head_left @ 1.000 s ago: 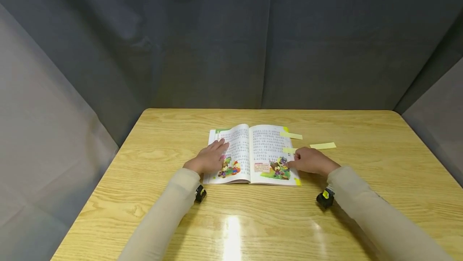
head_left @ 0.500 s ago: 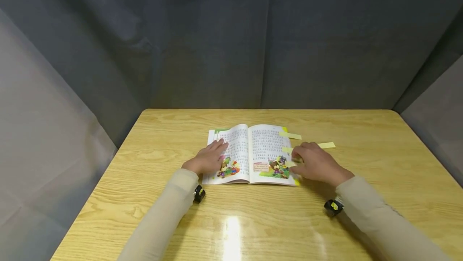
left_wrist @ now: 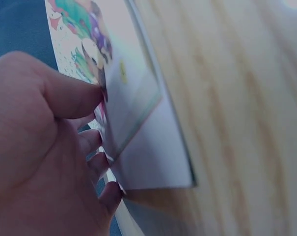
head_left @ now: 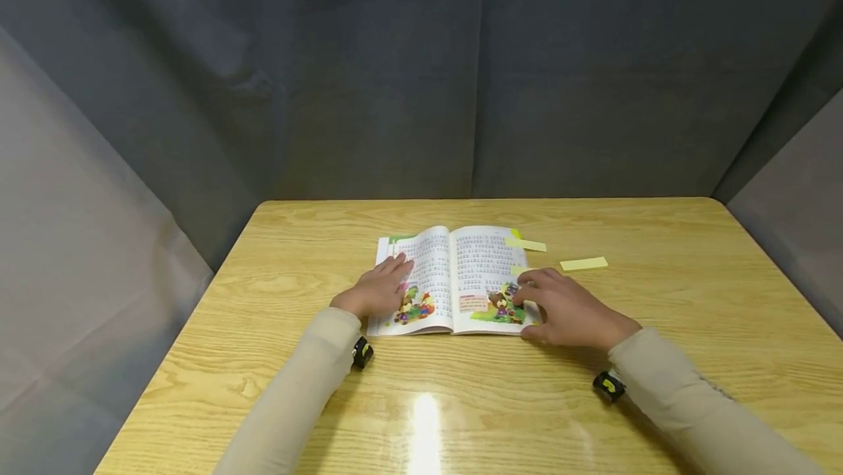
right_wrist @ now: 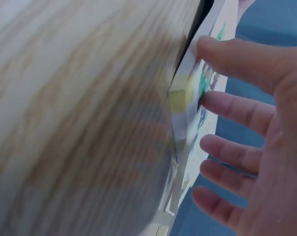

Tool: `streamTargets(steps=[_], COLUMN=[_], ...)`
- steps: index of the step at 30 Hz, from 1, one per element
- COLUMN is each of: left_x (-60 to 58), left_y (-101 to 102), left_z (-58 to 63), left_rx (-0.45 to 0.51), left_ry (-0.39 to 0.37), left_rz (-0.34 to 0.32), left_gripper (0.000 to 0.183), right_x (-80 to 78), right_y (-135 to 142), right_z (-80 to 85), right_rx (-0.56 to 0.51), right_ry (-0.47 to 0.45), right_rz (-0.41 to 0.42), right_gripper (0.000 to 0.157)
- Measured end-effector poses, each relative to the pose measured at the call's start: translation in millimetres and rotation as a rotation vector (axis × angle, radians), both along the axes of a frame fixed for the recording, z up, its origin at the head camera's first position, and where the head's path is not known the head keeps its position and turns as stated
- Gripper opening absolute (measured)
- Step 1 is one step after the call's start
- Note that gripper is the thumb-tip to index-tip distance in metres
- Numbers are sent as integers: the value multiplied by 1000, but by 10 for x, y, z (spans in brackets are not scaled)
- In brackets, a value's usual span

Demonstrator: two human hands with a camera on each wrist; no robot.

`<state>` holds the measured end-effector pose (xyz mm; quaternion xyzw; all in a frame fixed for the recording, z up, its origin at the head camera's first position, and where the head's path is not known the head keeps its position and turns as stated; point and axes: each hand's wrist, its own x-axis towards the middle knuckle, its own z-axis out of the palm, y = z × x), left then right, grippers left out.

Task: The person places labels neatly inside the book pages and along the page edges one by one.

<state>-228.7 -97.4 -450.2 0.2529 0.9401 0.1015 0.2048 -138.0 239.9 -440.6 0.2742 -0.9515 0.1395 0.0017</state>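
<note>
An open picture book (head_left: 487, 263) lies on the table, with printed text and cartoon animals low on both pages. My left hand (head_left: 378, 290) rests on the left page, fingers straight; in the left wrist view its thumb (left_wrist: 77, 96) lies over the picture. At the lower right part of the right page is my right hand (head_left: 569, 310), fingers apart and gently bent. Its thumb (right_wrist: 227, 51) is right at the page edge in the right wrist view. One pale yellow paper strip (head_left: 525, 244) sticks out from the upper right edge; another strip (head_left: 519, 270) is partly hidden by my fingers.
A loose yellow strip (head_left: 583, 263) lies on the wooden table (head_left: 296, 241), right of the book and just beyond my right hand. Dark grey curtain (head_left: 375, 80) hangs behind the table. Each wrist wears a small black camera (head_left: 609, 386).
My right hand has moved from the right page edge toward the lower corner, and its fingers have spread apart. My left hand has stayed on the left page.
</note>
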Motion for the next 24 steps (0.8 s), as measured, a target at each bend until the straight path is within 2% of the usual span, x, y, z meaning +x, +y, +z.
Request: streamTargets(steps=[4,7,12,14,16,20,22,24], left_x=[-11,-16,-1,4,9,20,23,18], left_y=[-2,-4,-2,0,1,-1,-4,-11], left_z=[-22,-35,-18,-1,10,23,24,19], left_rx=[-13,-24,-13,-7,3,0,4,0], left_ry=[-3,-5,-19,-25,-25,-20,-23,-26], left_rz=[1,11,20,18,15,15,19,19], left_gripper=[57,57,58,58,58,58,58,58], right_x=[7,12,38,53,65,84,106,146], right_y=[5,5,8,16,28,28,13,-4], right_z=[7,2,-18,-18,-15,2,8,16], right_rx=[6,-15,-67,-57,-37,-1,-8,-37], right_ry=[1,21,123,185,248,340,341,301], right_rz=[-1,15,48,34,-1,-98,-167,-249], right_gripper=[40,34,13,11,19,45,54,54])
